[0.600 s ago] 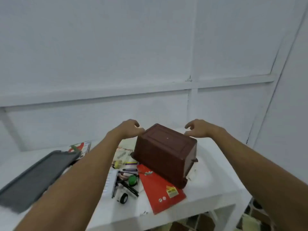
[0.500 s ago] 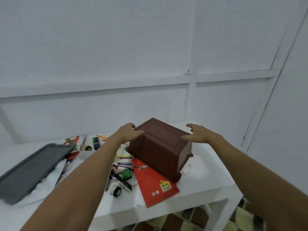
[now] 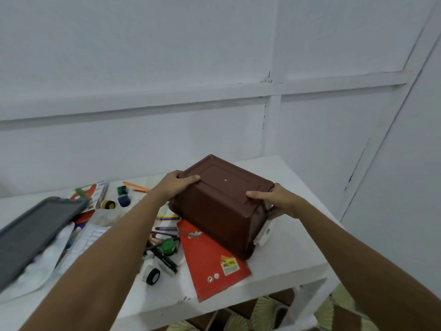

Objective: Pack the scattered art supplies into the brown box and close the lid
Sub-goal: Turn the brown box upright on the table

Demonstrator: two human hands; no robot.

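Firmly, 2 hands (image 3: 175,186) grip upturned brown box (image 3: 222,206).

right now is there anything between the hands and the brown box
No. Both hands are already on the brown box: the left hand grips its far left corner, the right hand its right end. Nothing visible lies between them.

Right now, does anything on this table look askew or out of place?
Yes: the brown box sits upside down and tilted, base facing up, partly on the red booklet. Both hands grip its ends.
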